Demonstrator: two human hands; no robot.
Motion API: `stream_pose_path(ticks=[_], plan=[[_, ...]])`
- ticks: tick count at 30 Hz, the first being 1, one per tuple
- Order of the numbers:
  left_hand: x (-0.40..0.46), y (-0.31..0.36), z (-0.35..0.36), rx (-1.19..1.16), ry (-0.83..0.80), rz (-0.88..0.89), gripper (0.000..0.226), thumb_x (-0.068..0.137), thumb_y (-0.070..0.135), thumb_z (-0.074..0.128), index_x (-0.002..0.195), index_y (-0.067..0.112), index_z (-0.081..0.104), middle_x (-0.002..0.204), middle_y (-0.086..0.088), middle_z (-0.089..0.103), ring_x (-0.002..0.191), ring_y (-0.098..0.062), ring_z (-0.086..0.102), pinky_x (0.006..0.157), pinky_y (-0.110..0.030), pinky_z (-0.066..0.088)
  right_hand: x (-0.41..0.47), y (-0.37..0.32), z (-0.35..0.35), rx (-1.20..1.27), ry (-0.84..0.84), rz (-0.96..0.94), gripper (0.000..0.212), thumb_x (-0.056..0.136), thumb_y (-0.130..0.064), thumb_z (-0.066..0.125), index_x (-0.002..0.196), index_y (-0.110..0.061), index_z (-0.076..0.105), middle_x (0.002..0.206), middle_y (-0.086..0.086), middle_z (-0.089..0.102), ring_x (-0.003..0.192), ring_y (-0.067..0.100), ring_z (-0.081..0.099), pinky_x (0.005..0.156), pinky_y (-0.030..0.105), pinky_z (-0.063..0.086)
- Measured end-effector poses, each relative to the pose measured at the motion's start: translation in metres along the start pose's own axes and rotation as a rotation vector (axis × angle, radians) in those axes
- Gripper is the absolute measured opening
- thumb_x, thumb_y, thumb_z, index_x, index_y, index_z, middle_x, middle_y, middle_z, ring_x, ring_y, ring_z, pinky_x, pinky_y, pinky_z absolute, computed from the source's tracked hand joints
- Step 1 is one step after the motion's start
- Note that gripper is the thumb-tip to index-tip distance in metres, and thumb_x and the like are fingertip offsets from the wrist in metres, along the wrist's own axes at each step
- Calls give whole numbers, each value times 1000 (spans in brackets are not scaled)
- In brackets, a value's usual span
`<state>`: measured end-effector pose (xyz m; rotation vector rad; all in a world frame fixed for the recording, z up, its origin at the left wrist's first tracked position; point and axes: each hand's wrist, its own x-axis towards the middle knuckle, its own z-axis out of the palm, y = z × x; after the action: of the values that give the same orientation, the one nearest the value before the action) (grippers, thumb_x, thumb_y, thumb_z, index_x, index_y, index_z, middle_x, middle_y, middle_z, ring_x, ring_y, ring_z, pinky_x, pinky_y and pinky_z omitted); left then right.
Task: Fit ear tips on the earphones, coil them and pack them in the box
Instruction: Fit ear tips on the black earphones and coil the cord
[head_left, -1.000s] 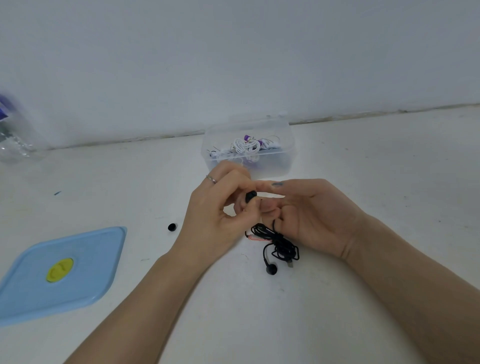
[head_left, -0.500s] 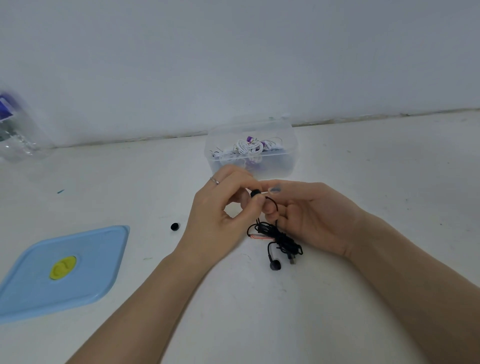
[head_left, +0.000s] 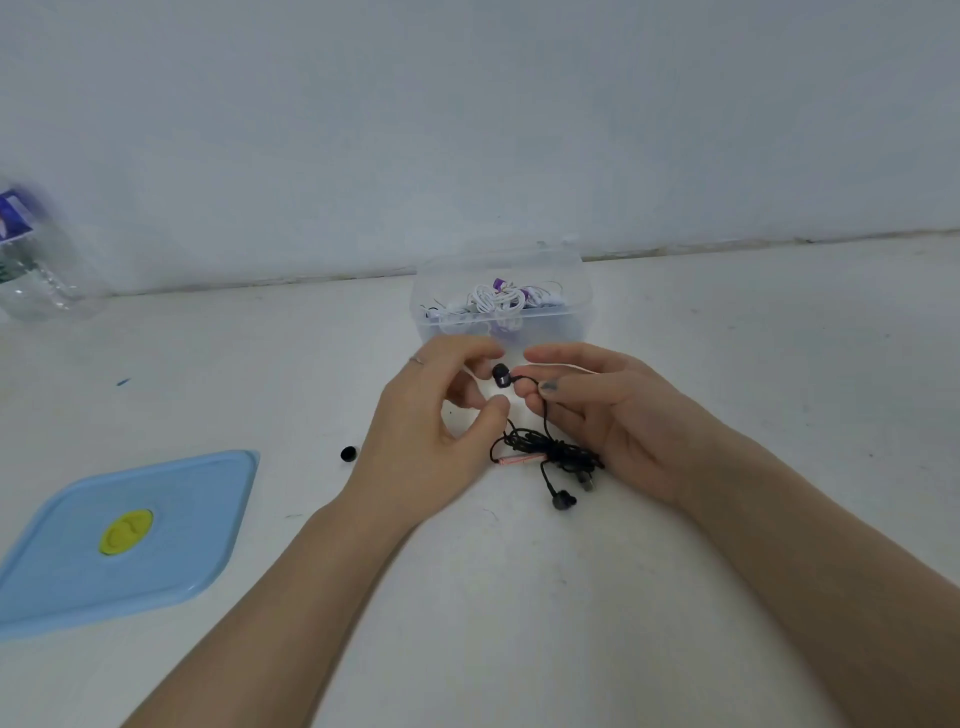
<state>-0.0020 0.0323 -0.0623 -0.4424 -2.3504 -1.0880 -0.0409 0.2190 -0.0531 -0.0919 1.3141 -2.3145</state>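
Note:
My right hand (head_left: 608, 410) pinches the thin cable of the black earphones just behind one black earbud (head_left: 501, 375), which it holds up in the air. My left hand (head_left: 436, 421) hovers beside that bud, index finger above and thumb below, apart from it. The rest of the cable lies in a loose black bundle (head_left: 550, 449) on the table under my right hand. The second earbud (head_left: 563, 500) rests on the table in front of the bundle. A loose black ear tip (head_left: 348, 453) lies left of my left hand. The clear box (head_left: 571, 312) stands behind my hands with white earphones (head_left: 493, 299) inside.
A light blue lid (head_left: 197, 519) with a yellow centre lies flat at the near left. A clear plastic bottle (head_left: 31, 270) stands at the far left by the wall. The white wall closes off the table just behind the box.
My left thumb and index finger pinched the earbud before and have now parted from it. The bud now hangs from my right hand's pinch.

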Motion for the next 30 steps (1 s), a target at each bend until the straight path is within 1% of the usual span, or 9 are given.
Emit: stream_pose_path(ticks=[3, 7, 9, 16, 19, 21, 24, 27, 30], plan=[[-2, 7, -7, 39, 21, 158, 11, 81, 6, 65, 90, 9, 61, 84, 4, 53, 72, -10, 49, 71, -17, 40, 3, -1, -1, 81, 73, -44, 32, 88, 20, 49, 115, 7, 61, 107, 25, 69, 90, 24, 72, 82, 26, 59], [-12, 12, 1, 15, -379, 219, 18, 84, 22, 75, 100, 19, 70, 92, 18, 56, 79, -3, 53, 73, -17, 42, 5, -2, -2, 150, 95, -52, 28, 89, 17, 49, 112, 6, 60, 107, 27, 68, 96, 28, 72, 84, 28, 59], [-14, 6, 8, 58, -482, 205, 18, 87, 26, 74, 104, 24, 70, 98, 18, 59, 81, -2, 55, 74, -22, 47, 5, -1, -2, 140, 98, -55, 26, 89, 16, 49, 110, 6, 61, 108, 28, 68, 98, 29, 72, 86, 29, 59], [-8, -3, 5, 73, -391, 144, 7, 93, 12, 69, 93, 19, 67, 79, 9, 52, 67, -13, 51, 64, -15, 37, 7, 2, 0, 5, 128, -133, 22, 88, 15, 51, 98, 0, 65, 99, 21, 68, 88, 26, 70, 79, 25, 59], [-6, -3, 4, -19, -268, 71, 8, 93, 12, 65, 95, 19, 70, 77, 4, 59, 70, -16, 53, 66, -21, 43, 7, 6, 2, -374, 214, -311, 14, 83, 1, 65, 90, -11, 70, 92, 12, 70, 87, 18, 66, 78, 24, 52], [-5, -4, 2, -107, -195, -38, 9, 95, 17, 61, 94, 22, 69, 79, 3, 64, 73, -20, 57, 69, -30, 48, 5, 10, 4, -673, 278, -408, 11, 84, -15, 69, 90, -24, 72, 84, 0, 67, 78, 10, 59, 73, 13, 43], [0, -5, -1, -245, -120, -200, 12, 100, 15, 62, 91, 21, 68, 74, 7, 67, 66, -13, 58, 65, -29, 47, 2, 18, 7, -970, 232, -519, 18, 81, -34, 65, 96, -40, 72, 92, -30, 63, 95, 2, 51, 78, 8, 34], [4, -4, -2, -380, -69, -285, 16, 102, 9, 59, 88, 14, 65, 66, 6, 64, 57, -12, 46, 56, -23, 38, 1, 22, 9, -1068, 175, -551, 21, 81, -32, 68, 98, -43, 72, 96, -34, 62, 108, 3, 46, 89, 19, 36], [4, -5, -3, -413, -90, -309, 18, 102, 8, 58, 86, 15, 63, 65, 3, 65, 54, -13, 45, 55, -22, 36, -1, 21, 10, -1153, 114, -568, 20, 82, -26, 69, 94, -42, 72, 95, -29, 67, 103, 4, 47, 86, 18, 38]])
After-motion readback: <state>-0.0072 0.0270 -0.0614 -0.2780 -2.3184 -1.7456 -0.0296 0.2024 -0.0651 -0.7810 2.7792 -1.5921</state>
